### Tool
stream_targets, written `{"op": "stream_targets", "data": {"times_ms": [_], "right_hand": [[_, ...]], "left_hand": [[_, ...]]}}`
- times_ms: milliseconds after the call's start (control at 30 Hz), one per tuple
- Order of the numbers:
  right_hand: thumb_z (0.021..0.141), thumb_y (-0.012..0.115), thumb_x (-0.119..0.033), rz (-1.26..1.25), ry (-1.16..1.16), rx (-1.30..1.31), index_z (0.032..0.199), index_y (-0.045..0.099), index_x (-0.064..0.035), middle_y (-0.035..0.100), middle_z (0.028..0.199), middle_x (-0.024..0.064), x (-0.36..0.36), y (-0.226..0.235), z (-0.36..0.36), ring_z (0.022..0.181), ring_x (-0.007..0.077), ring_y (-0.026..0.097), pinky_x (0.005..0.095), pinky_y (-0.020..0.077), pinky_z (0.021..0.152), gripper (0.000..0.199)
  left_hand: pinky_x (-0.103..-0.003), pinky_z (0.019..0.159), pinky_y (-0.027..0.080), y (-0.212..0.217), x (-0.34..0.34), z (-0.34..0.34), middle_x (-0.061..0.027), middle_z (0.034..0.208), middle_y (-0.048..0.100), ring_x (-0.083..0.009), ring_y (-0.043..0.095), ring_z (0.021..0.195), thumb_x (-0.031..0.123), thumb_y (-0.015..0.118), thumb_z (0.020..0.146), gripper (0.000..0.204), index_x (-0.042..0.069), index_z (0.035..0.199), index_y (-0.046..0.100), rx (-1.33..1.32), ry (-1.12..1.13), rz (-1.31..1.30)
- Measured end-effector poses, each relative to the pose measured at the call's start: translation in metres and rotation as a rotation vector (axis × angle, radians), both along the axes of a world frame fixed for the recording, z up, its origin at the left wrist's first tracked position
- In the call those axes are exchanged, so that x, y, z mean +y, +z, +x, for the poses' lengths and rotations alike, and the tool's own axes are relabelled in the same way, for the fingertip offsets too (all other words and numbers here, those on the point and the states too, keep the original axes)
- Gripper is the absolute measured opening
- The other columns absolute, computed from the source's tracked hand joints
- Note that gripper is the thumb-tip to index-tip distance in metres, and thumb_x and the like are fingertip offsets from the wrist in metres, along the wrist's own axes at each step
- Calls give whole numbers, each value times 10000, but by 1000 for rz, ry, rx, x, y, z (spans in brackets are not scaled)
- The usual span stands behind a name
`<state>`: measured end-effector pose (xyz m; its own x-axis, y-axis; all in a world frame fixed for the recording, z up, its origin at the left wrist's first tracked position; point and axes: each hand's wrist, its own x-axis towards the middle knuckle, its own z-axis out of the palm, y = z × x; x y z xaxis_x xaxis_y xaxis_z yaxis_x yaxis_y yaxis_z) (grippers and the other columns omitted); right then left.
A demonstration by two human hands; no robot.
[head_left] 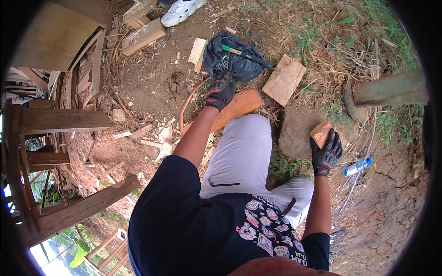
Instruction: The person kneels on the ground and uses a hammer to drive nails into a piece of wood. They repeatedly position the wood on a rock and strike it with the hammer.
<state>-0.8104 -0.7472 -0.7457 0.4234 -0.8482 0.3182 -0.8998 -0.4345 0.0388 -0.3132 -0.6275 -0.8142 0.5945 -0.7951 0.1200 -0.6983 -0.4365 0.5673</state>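
Note:
My left hand (221, 90), in a black glove with red marks, reaches into an open black plastic bag (248, 71) on the ground. Its fingers are bunched down at a heap of thin metal nails (224, 63); whether any are pinched is hidden. Across the bag lies a long green-and-black tool (246, 55), its kind unclear. My right hand (327, 155), gloved alike, is closed around a small reddish wood block (321, 134) over the right side of a big flat stone (293, 133). Beside my left wrist rests a long orange-brown wood piece (239, 109).
A pale wood slab (284, 79) lies right of the bag. A clear bottle with blue parts (357, 167) is on the soil near my right hand. Wooden beams (66, 120) stand at left, among offcuts and chips. Another person's white shoe (183, 11) shows at the top.

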Motion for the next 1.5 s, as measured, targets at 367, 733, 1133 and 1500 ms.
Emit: {"op": "stream_targets", "data": {"times_ms": [367, 733, 1133, 1500], "right_hand": [[875, 841, -636, 14, 12, -5, 1662, 502, -159, 570, 1594, 185, 1, 11, 7, 1470, 415, 520, 586, 386, 1221, 981], [867, 841, -649, -39, 2, -38, 1646, 521, -152, 574, 1586, 177, 5, 6, 1, 1456, 408, 530, 585, 393, 1212, 978], [869, 831, -662, -38, -6, -49, 1630, 541, -156, 583, 1584, 165, 6, 8, 2, 1460, 390, 536, 577, 388, 1218, 959], [871, 847, -628, -39, 13, -94, 1621, 554, -170, 579, 1573, 176, 5, 11, 3, 1436, 397, 547, 571, 395, 1194, 926]], "left_hand": [[-480, 1332, 361, 23, -35, 100, -178, 1699, 518, -373, 471, 1585, 224, 629, 1038, 504, 267, 1536, 687, -266, -63, 238], [-462, 1218, 499, 24, -41, 99, -99, 1565, 651, -356, 632, 1411, 281, 745, 969, 486, 297, 1455, 742, -205, -172, 290], [-483, 1063, 573, 31, -34, 121, -132, 1298, 804, -375, 755, 1201, 519, 691, 993, 444, 201, 1264, 843, -74, -47, 297], [-533, 1066, 558, 70, -34, 150, -197, 1307, 784, -430, 733, 1238, 620, 626, 981, 586, 153, 1269, 832, -115, 246, 370]]}}
